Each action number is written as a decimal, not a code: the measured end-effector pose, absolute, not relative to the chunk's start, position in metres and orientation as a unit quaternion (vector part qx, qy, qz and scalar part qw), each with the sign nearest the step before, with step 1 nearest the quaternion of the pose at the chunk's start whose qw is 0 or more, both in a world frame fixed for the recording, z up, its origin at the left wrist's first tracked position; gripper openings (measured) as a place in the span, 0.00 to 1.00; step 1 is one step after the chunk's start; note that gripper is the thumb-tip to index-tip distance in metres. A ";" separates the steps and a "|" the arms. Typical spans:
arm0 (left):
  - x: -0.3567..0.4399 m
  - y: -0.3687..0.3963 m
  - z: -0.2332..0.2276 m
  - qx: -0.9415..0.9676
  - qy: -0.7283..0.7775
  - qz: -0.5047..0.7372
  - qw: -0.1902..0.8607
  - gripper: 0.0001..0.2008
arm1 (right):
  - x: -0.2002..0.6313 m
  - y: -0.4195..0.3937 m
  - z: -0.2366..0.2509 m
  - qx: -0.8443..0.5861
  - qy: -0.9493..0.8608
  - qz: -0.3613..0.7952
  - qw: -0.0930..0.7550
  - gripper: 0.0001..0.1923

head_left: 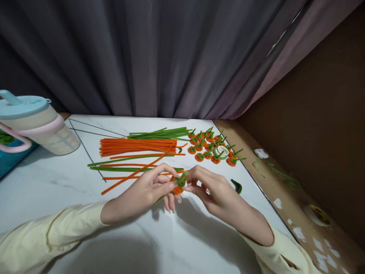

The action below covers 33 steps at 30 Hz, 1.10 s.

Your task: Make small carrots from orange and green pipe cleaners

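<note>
Between my two hands is a small pipe-cleaner pumpkin (178,189), orange below with a green top and a green stem pointing up. My left hand (161,186) grips it between thumb and fingers, its lower fingers loosely curled beneath. At the pumpkin's right side, my right hand (209,187) pinches with thumb and forefinger against the green part. Whether a loose green end sits in that pinch is hard to make out. Just beyond my hands lie loose orange and green pipe cleaners (131,169) and a thick bundle of orange pipe cleaners (137,147).
Green pipe cleaners (162,133) lie behind the orange bundle. Several finished pumpkins (216,159) are grouped at the back right, with tape rolls (221,152) among them. A dark green curl (236,186) lies right of my hand. A tumbler (42,123) stands at left.
</note>
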State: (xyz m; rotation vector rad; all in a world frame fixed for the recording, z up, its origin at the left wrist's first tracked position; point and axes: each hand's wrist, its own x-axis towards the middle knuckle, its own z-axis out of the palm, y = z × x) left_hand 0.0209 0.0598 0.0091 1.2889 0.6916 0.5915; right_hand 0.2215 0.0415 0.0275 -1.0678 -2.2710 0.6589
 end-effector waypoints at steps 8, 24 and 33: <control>0.022 0.057 0.008 0.618 0.329 0.254 0.667 0.09 | 0.213 0.039 0.029 -0.466 -0.749 0.392 0.261 0.06; 0.014 0.068 0.023 0.562 0.266 0.152 0.768 0.07 | 0.207 0.016 0.025 -0.394 -0.822 0.203 0.358 0.08; 0.012 0.057 0.033 0.656 0.404 0.226 0.596 0.09 | 0.203 0.021 0.025 -0.458 -0.757 0.202 0.418 0.07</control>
